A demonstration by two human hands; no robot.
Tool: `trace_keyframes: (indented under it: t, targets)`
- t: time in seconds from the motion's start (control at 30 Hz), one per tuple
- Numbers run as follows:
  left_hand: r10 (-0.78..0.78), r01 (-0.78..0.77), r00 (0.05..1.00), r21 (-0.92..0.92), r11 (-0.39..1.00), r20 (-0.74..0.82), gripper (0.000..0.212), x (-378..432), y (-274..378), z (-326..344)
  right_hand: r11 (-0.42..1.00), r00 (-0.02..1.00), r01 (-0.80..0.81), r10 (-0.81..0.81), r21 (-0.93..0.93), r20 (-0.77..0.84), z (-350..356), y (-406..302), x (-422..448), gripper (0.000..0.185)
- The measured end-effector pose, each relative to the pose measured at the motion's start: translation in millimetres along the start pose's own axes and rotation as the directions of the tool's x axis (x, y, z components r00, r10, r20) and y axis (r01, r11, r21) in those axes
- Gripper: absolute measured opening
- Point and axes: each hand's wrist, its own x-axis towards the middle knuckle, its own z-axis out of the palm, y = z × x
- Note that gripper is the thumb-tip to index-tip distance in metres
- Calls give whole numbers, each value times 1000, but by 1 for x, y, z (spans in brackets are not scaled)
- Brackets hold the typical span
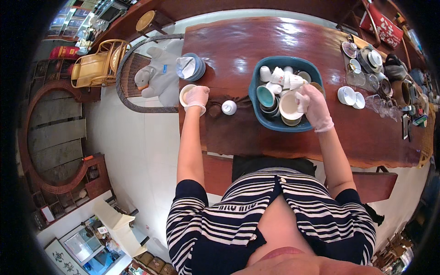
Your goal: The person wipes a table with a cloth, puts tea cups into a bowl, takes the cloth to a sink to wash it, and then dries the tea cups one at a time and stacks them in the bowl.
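My left hand [197, 96], in a thin pale glove, is at a white bowl [184, 94] by the table's left edge; its fingers overlap the rim. Gloved too, my right hand [312, 106] grips the rim of a white cup [289, 105] over a blue plastic basin [255, 82]. White cups, a turquoise-lined bowl [265, 96] and dark bowls lie piled in the basin. Between my hands, a small white cup [229, 107] rests on the wooden table [233, 137]. Beyond my left hand stands a stack of blue-rimmed dishes [199, 70] with a white cloth or dish [186, 67] on top.
Two stacks of white bowls [347, 95] stand right of the basin. Farther right are glass cups [378, 105], teapots [395, 70] and a phone [405, 126]. A wicker chair [129, 70] holding a grey plush toy [163, 74] adjoins the table's left end.
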Motion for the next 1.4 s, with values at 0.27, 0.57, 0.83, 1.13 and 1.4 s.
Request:
trace_keyframes:
  t: [0.27, 0.57, 0.83, 1.13, 1.4]
  targets:
    - [563, -534, 825, 402, 744, 53, 21, 23, 0, 3, -340, 878, 477, 137, -810, 460, 144, 47, 108, 21]
    - [635, -650, 756, 293, 701, 157, 15, 41, 12, 36, -668, 767, 591, 639, -453, 59, 130, 156, 164, 21]
    - [703, -614, 704, 414, 672, -98, 9, 80, 23, 34, -799, 902, 362, 431, -481, -37, 128, 107, 217, 20]
    - [670, -503, 707, 505, 702, -227, 11, 142, 54, 17, -834, 987, 121, 160, -538, -26, 112, 75, 265, 18]
    - [621, -610, 584, 222, 760, -522, 18, 148, 42, -16, -30, 915, -243, -340, -970, -218, 94, -50, 213, 37]
